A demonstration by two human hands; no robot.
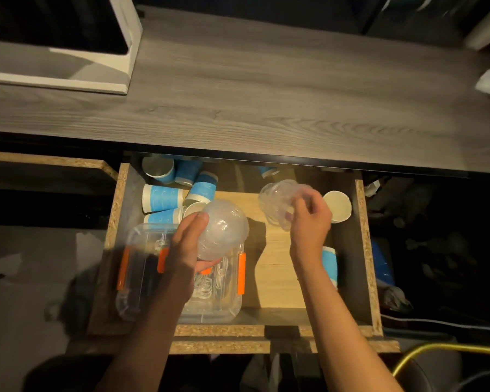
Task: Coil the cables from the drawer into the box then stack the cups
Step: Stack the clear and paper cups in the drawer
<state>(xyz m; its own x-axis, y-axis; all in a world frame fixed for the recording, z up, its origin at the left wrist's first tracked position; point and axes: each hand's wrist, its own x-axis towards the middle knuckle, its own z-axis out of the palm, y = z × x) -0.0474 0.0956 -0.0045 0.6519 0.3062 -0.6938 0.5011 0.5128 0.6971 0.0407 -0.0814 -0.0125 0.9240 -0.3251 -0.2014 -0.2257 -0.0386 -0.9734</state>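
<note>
Head view: drawer (364,250) open; hands (191,244) (309,222) gripping clear cups (224,230) (277,202).

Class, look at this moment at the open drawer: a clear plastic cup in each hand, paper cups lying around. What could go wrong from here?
1. The left hand holds its clear cup right above the clear box of cables; a slip could drop it in.
2. The right hand grips thin clear cups; squeezing while nesting may crack them.
3. An upright paper cup stands just beside that hand, and a stray move could tip it.
</note>
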